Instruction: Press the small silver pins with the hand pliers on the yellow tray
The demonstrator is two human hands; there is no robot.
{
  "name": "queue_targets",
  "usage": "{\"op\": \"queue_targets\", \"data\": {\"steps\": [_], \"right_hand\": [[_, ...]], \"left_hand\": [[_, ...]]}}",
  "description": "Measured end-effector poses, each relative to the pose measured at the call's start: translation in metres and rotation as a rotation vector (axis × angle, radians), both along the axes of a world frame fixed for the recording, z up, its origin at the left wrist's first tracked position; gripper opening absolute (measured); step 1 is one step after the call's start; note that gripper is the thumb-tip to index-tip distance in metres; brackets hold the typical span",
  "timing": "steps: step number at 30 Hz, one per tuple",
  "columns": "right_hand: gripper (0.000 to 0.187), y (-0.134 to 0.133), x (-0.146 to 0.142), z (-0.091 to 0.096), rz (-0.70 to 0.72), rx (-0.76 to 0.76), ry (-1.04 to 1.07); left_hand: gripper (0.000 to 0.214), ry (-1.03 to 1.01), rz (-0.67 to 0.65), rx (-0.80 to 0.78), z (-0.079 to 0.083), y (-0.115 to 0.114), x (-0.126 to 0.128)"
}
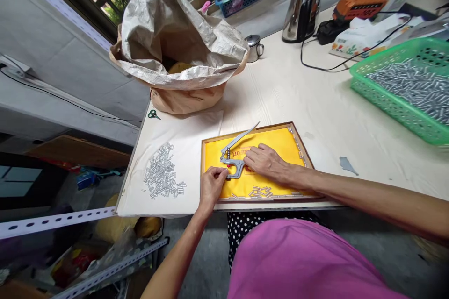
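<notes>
A grey pair of hand-press pliers with a spring and a raised lever stands over a shallow tray lined in yellow. My right hand has its fingers curled at the frame of the pliers, and its grip is partly hidden. At the jaw, beside a small red part, the thumb and fingertips of my left hand are pinched together; whatever they hold is too small to name. Several short metal tubes lie along the tray's near edge, with more lined up at its right side.
Left of the tray lies a heap of small metal tubes. Green-handled scissors rest near the table's left edge. Behind stands a large open woven sack. A green basket of metal pieces, a kettle and a lidded cup stand around.
</notes>
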State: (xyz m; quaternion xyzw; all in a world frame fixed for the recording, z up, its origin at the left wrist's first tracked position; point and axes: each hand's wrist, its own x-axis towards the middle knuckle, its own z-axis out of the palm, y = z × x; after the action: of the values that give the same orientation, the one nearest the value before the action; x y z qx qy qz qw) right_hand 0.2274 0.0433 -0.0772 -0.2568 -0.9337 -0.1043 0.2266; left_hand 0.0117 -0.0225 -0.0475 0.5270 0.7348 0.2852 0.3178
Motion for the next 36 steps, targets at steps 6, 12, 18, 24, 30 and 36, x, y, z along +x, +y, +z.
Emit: {"op": "queue_targets", "data": {"steps": [6,12,18,24,30,36], "right_hand": [[0.020,0.007,-0.001,-0.008,-0.008,-0.068,-0.048],[0.019,0.008,-0.002,-0.004,-0.024,-0.248,-0.136],[0.065,0.024,0.008,0.015,-0.050,-0.334,-0.066],[0.106,0.049,0.009,0.017,-0.060,-0.332,-0.196],[0.096,0.045,0.003,0.025,-0.105,-0.334,-0.201],[0.075,0.036,0.006,0.029,-0.099,-0.345,-0.183]], "left_hand": [[0.015,-0.064,-0.006,-0.302,0.011,0.015,0.001],[0.016,-0.260,0.055,-0.513,0.016,0.023,0.003],[0.015,-0.287,0.111,-0.481,0.016,0.019,0.004],[0.014,-0.299,0.114,-0.472,0.014,0.016,0.004],[0.014,-0.311,0.118,-0.481,0.013,0.015,0.006],[0.015,-0.247,0.093,-0.481,0.006,0.012,0.001]]}}
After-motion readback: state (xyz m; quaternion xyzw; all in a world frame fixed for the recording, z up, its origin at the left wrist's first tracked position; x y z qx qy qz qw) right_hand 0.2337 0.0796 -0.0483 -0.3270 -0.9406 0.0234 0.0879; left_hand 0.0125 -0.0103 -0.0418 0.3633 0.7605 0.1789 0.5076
